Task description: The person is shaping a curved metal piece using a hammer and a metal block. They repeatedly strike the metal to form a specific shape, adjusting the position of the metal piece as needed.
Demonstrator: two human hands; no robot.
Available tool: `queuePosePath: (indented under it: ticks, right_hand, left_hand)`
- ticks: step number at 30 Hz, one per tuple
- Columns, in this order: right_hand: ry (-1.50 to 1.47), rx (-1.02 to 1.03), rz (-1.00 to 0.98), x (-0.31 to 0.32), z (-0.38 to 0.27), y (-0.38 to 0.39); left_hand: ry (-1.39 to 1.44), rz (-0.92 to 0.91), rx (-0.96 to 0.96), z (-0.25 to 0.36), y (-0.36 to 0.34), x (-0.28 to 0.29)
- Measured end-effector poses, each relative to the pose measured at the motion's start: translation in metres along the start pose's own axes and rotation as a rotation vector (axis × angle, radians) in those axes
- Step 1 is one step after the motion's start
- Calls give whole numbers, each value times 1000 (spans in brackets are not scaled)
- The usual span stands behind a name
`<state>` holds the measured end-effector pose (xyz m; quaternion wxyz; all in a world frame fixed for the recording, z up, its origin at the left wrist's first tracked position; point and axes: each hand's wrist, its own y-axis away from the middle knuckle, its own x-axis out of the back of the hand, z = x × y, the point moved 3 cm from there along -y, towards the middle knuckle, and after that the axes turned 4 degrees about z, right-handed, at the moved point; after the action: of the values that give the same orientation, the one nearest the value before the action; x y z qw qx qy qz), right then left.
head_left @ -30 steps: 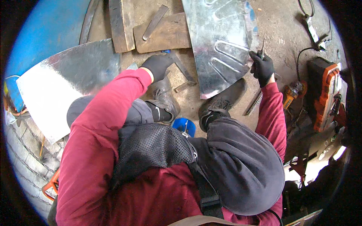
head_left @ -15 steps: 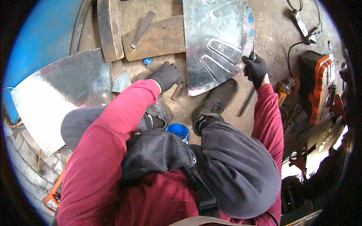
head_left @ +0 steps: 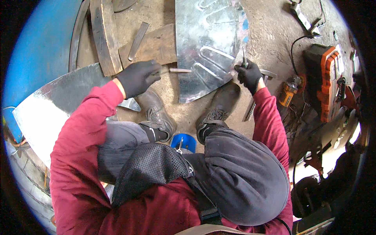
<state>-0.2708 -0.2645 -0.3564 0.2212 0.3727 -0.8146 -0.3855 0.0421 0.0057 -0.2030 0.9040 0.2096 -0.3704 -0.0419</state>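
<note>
My gloved left hand [head_left: 139,76] is closed beside a short metal bar [head_left: 180,70], blurred at the fingers, so what it holds cannot be made out. My gloved right hand [head_left: 248,75] grips a slim metal tool [head_left: 244,56] upright at the right edge of a galvanized sheet [head_left: 203,29] with raised elongated loops pressed into it. Another curved, shiny sheet [head_left: 43,109] lies on the left, with a small metal offcut [head_left: 129,104] near my left boot [head_left: 154,111]. A flat steel strip [head_left: 138,41] rests on a wooden board [head_left: 156,45].
A blue curved surface [head_left: 43,43] fills the upper left, beside a wooden beam [head_left: 103,35]. On the right are a power strip [head_left: 300,15] with cords, a yellow power tool [head_left: 288,94] and a black-and-orange case [head_left: 323,82]. A blue object [head_left: 176,139] sits between my boots.
My left hand has swung left from the bars on the floor, and a short bar now lies horizontal by its fingers. My right hand still grips the tool, and the view has shifted slightly.
</note>
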Motion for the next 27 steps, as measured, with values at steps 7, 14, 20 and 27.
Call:
queuePosePath:
  ticks: [7,14,20,27]
  right_hand:
    - [334,124,183,-15,5,29]
    - [274,628,-38,-50,-62,81]
    - [381,675,-8,-63,-53,61]
    - [129,112,-253,-28,-83,37]
  left_hand:
    - [672,329,389,31,-55,13]
    - [1280,943,603,16,-71,-93]
    - [1458,798,681,47,-94,-78]
    - [478,847,524,9,-87,-48]
